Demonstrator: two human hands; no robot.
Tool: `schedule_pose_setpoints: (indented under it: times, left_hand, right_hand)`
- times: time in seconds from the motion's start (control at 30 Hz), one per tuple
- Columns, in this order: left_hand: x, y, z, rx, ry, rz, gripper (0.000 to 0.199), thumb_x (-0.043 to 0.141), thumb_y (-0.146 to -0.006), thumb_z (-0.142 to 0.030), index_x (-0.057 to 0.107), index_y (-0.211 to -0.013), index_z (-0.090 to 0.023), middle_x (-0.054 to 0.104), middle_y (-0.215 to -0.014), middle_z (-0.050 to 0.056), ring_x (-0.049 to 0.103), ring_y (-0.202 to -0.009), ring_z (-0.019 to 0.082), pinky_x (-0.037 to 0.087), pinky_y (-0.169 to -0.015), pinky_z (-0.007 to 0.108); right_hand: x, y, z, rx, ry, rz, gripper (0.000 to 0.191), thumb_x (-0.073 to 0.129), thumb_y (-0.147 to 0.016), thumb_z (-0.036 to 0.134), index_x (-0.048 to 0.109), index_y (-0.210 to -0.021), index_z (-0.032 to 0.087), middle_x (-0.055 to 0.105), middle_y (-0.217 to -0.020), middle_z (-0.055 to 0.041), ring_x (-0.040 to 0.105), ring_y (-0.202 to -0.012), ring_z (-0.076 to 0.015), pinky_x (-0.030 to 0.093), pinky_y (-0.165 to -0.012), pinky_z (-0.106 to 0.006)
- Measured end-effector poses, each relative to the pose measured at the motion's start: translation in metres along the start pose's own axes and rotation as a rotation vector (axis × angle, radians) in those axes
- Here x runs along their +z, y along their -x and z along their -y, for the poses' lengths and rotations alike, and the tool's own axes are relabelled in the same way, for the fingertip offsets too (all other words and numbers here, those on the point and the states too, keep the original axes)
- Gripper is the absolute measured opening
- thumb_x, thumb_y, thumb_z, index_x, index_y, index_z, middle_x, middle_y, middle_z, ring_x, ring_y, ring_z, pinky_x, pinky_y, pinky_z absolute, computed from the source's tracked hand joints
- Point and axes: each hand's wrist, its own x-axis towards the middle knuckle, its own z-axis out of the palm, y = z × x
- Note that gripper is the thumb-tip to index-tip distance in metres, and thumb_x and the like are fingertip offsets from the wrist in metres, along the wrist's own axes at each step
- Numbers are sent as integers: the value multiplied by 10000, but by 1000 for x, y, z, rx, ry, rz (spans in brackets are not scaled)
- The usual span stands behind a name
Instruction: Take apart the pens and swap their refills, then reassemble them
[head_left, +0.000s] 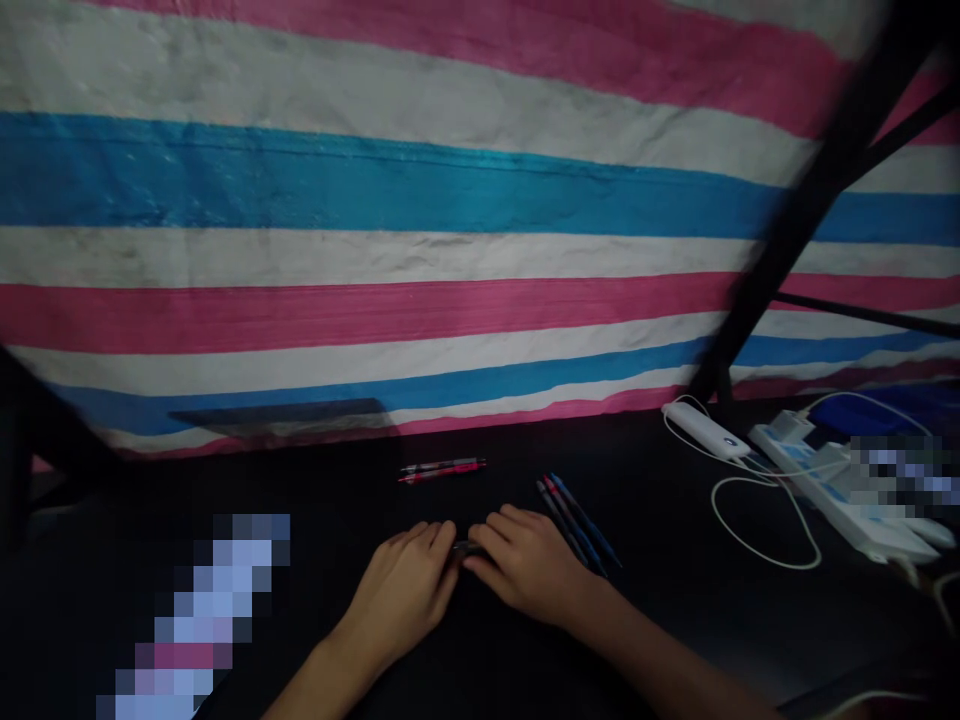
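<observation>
A dark pen point(469, 548) bridges the short gap between my two hands, most of its length hidden by the fingers. My left hand point(409, 575) closes around one end. My right hand point(525, 560) grips the other end, with thumb and fingers pressed together. Just beyond them lie two pens point(442, 469) side by side, one red and one dark. Close to the right hand, several pens point(577, 520) in blue, red and dark colours lie slanted on the black tabletop point(480, 660).
At the right, a white power strip point(847, 490) with plugs stands beside a white device point(705, 432) and a looped white cable point(817, 555). A black frame post point(810, 220) slants up there. Behind hangs a striped sheet point(375, 190). A blurred-out item point(202, 610) lies at the left.
</observation>
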Motion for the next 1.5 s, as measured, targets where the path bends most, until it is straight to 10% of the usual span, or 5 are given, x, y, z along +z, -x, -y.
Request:
schedule_pose_setpoints:
  times: [0.4,0.7,0.97,1.13,1.5]
  left_hand:
    - [17,3,1,88,-265,-227,281,449,-842,-123,665,-674,-187,650,-535,33,597,-526,177,328,-528,300]
    - [10,2,-11,203,-318,-524,320,478,-862,-152,579,-563,-207,554,-465,-4,506,-481,149,262,-532,325]
    - [16,0,-1,-62,-192,-106,280,422,-867,-183,663,-724,-183,687,-605,69,640,-571,210,359,-534,293]
    - [5,0,-4,-159,-103,101,259,425,-838,-202,683,-847,-201,719,-705,94,678,-634,262,414,-536,303]
    - [0,-2,-12,-162,-92,235,214,480,-790,-212,683,-858,-201,723,-748,104,685,-700,296,482,-603,374]
  right_hand:
    - [7,1,18,120,-107,213,378,321,-956,360,612,-813,165,674,-731,-77,599,-626,-181,371,-610,-276]
    - [4,0,1,502,-1473,704,406,311,-919,501,340,-629,217,186,-405,110,145,-348,-75,172,-382,-206]
    - [-2,0,16,221,-420,117,213,488,-889,376,598,-882,193,645,-791,-25,583,-724,-160,376,-643,-254]
    - [2,1,13,112,-10,185,289,387,-934,393,593,-917,192,678,-803,-74,633,-705,-211,378,-588,-274]
    - [5,0,26,189,142,287,438,348,-926,490,642,-866,171,699,-752,-103,664,-673,-259,427,-570,-300]
